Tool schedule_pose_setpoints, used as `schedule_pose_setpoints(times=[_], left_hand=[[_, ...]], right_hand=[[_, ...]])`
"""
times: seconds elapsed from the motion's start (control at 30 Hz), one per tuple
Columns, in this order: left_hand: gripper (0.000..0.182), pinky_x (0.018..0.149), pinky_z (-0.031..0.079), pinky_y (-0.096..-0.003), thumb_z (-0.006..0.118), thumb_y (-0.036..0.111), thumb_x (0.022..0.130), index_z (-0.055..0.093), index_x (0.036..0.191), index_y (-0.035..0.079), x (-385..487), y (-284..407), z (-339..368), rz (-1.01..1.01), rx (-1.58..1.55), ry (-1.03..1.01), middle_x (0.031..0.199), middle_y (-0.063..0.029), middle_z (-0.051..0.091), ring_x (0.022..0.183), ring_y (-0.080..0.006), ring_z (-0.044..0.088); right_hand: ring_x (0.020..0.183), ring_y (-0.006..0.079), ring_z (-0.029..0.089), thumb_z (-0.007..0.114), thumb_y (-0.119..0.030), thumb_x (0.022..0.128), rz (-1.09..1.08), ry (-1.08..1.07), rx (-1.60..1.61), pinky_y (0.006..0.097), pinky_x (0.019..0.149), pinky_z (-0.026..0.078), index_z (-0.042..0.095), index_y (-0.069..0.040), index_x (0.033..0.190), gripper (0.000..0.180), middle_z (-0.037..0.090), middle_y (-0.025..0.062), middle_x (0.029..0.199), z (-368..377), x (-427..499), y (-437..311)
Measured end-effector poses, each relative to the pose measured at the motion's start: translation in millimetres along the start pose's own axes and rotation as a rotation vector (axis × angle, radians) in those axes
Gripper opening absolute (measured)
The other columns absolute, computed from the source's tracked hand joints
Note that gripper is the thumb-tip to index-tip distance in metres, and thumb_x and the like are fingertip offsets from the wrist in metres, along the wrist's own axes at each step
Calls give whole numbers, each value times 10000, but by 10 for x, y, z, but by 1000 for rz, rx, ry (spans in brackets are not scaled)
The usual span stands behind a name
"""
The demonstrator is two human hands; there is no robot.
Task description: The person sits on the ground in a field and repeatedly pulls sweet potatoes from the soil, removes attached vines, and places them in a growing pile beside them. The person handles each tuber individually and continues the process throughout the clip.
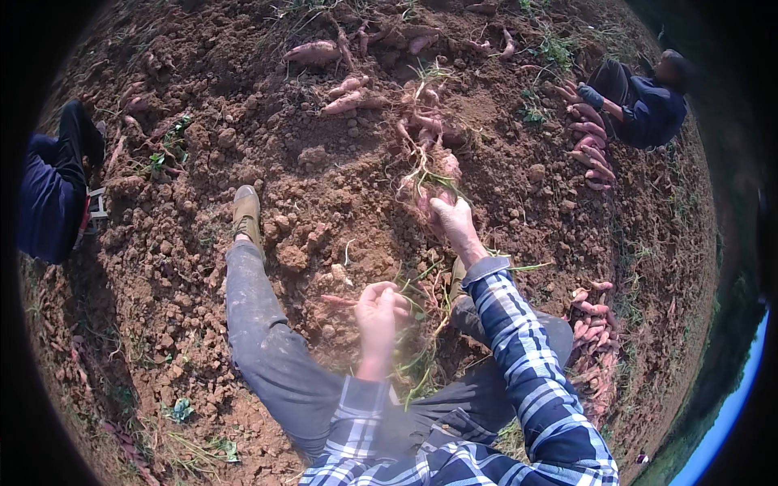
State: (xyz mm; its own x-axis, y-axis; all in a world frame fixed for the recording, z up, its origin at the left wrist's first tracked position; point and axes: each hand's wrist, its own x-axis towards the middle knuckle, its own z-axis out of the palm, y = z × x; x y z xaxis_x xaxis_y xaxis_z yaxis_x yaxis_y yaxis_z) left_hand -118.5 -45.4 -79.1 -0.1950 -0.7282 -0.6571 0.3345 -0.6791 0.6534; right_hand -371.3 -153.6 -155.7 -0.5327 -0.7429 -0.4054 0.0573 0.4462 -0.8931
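My right hand (453,219) is closed on a clump of sweet potatoes (448,167) with roots and soil on it, ahead of me at centre right. More tubers of a similar cluster (430,124) lie just beyond. My left hand (380,307) is nearer my body, fingers curled beside green and yellowish vines (425,340); whether it grips a stem cannot be told. A thin reddish root (339,300) shows at its left side. Loose sweet potatoes (355,102) lie on the soil farther ahead.
Two people (51,182) (644,103) sit at far left and upper right. Rows of sweet potatoes (589,143) and a larger pile (595,352) lie at right. My outstretched leg (261,310) borders the cloddy soil (182,261) at left.
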Motion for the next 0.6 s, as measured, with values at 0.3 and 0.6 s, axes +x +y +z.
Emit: schedule_pose_setpoints(times=[0.3, 0.6], left_hand=[[144, 856, 588, -271, 625, 92, 1105, 631, 1240, 40, -306, 554, -361, 584, -146, 74, 1064, -52, 729, 939, -125, 700], [606, 859, 641, -412, 821, 332, 1005, 498, 1404, 11, -297, 352, -259, 283, -329, -76, 1326, -184, 628, 1014, -283, 735]], right_hand=[[1113, 261, 747, 820, -193, 938, -447, -5, -543, 378, 950, 587, 528, 26, 1438, 620, 763, 194, 1214, -394, -1870, -331], [1115, 494, 668, 792, -206, 837, -487, -569, -531, 530, 959, 546, 437, 56, 1466, 768, 667, 306, 1191, -137, -2950, 137]])
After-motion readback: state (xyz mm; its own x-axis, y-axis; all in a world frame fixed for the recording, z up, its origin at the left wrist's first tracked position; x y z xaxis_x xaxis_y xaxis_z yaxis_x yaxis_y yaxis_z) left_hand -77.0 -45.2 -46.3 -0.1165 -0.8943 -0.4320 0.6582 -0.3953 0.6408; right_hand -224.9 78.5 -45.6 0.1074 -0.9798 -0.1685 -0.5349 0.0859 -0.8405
